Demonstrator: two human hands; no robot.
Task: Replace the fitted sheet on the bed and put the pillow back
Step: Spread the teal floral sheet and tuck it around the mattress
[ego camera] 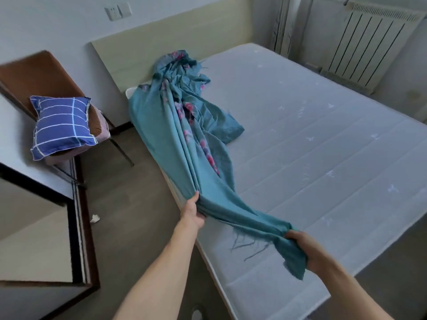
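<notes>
Bare mattress [312, 144], pale grey quilted, nothing tucked on it. Teal sheet [184, 135] with pink floral print lies bunched in a long rope along the mattress's left edge, running from the headboard [161, 38] end down toward the person. Top of the bundle is piled against the headboard, one loose flap spread out to the right on the mattress.

Left hand [193, 210] grips the sheet at the mattress's left edge, thumb on top, fingers curled under the fabric. Right hand [305, 248] clutches the sheet's near end, fingers wrapped round a wad of cloth; a frayed corner hangs below the fist with loose threads trailing over the mattress. Stretch of sheet between the two hands is pulled fairly taut, lifted just off the mattress (hard to tell how much, wide-angle distortion).

Pillow [61, 125], blue with white grid lines, sits off the bed on a brown chair [39, 75] to the left, leaning against the chair back. Under it a pinkish folded cloth [101, 132] on the seat, possibly another sheet, can't confirm. Chair stands near the bed's head corner, well apart from both hands.

White desk surface [13, 135] with dark frame at far left, touching the chair's side. Small white scrap [94, 218] on the floor between desk and bed. Radiator [365, 47] on the far wall beyond the bed. Wall socket [117, 11] above the headboard.
</notes>
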